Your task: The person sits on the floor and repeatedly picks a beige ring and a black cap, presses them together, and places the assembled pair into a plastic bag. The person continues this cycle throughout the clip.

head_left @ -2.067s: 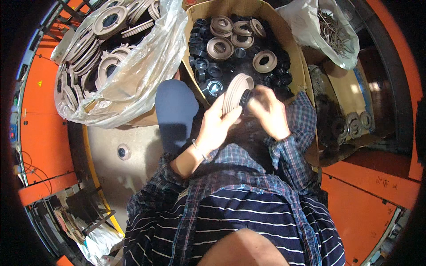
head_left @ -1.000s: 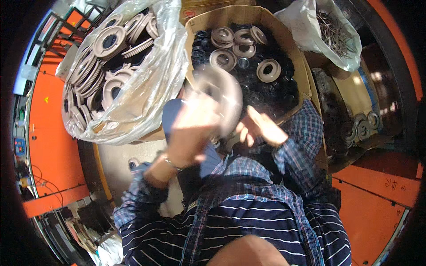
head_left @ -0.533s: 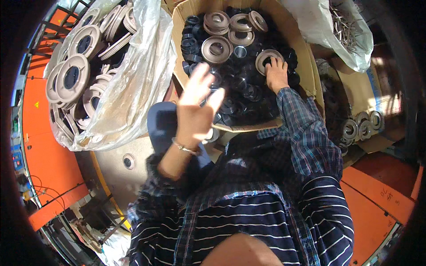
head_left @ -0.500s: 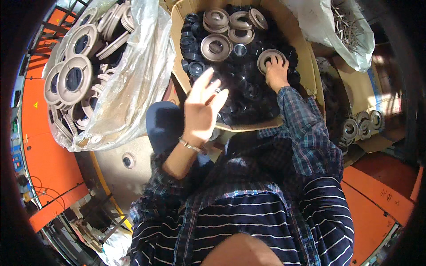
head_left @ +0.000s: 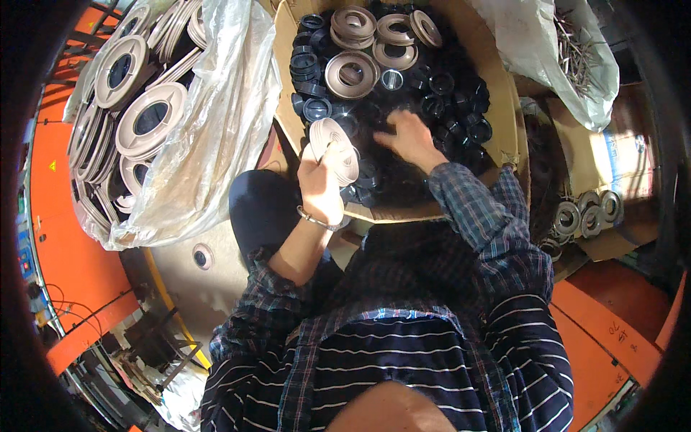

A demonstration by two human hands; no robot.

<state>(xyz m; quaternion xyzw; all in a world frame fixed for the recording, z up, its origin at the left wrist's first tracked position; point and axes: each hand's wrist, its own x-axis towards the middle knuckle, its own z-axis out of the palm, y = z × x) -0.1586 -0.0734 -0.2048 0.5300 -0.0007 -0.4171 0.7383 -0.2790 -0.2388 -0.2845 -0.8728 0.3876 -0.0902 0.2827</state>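
Note:
My left hand (head_left: 322, 183) grips a beige plastic ring (head_left: 333, 147) with stepped grooves, holding it tilted above the near left edge of the cardboard box. To its right, my right hand (head_left: 412, 138) is over the black round caps (head_left: 443, 108) in the box. Its fingers are apart and point to the left; their tips are in shadow and nothing shows in them. Farther back, several beige rings (head_left: 352, 75) lie on top of the caps, some stacked. The cardboard box (head_left: 509, 108) stands in front of me.
On the left, a clear plastic bag (head_left: 230, 108) holds many beige rings (head_left: 151, 121). One round part (head_left: 203, 256) lies on the floor. A white bag (head_left: 529, 43) with thin metal-looking pieces is at the far right, above metallic rings (head_left: 592, 216) by an open carton.
My right hand has moved left from the ring on the box's right side, and that ring is gone from there. My left hand, empty before, now grips a ring.

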